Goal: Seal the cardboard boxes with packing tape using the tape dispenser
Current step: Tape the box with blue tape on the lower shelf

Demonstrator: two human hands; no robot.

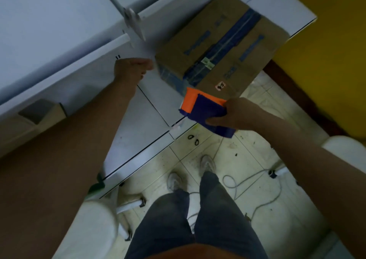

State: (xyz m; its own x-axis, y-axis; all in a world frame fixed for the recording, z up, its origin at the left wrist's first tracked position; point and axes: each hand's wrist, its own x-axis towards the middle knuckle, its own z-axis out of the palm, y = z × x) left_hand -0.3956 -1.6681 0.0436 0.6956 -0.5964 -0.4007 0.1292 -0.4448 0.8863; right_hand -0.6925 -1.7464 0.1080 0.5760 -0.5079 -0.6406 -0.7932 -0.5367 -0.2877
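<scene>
A brown cardboard box (233,46) lies on the white table (150,100), with a blue tape strip along its centre seam and down its near end. My right hand (235,112) grips an orange and blue tape dispenser (204,110) just off the box's near corner, at the table edge. My left hand (132,68) is to the left of the box, its fingers curled by the box's left corner. Blur hides whether they hold anything.
A white metal bracket and rail (132,25) cross the table behind my left hand. A small brown box (42,110) sits at the far left. Below are a tiled floor with a loose cord (255,181), my legs and shoes, and a yellow wall (326,50) to the right.
</scene>
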